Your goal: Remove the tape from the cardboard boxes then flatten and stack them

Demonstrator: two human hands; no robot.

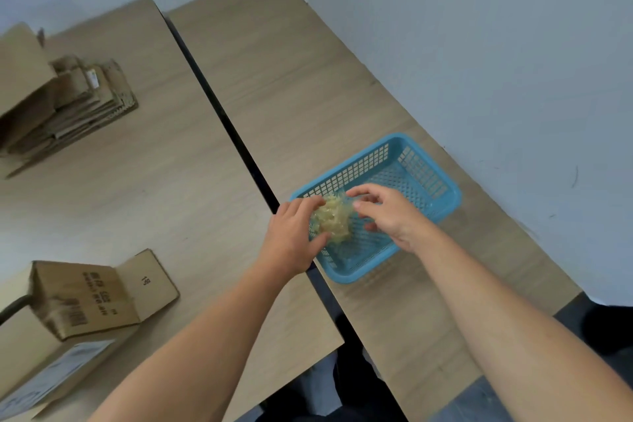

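A crumpled wad of clear yellowish tape [333, 218] hangs over the near-left part of a blue plastic basket [424, 161]. My left hand [294, 236] grips the wad from the left, fingers and thumb curled around it. My right hand [388, 212] touches its right side, fingertips pinching a thin clear strip at the top. At the lower left stands a cardboard box [85, 298] with its flaps open. A stack of flattened cardboard boxes [78, 103] lies at the far left.
Two wooden tables meet along a dark gap [239, 147] running diagonally. A white wall [479, 44] borders the right table. Another box with a label [51, 373] sits at the bottom left, beside a dark curved handle [12, 308].
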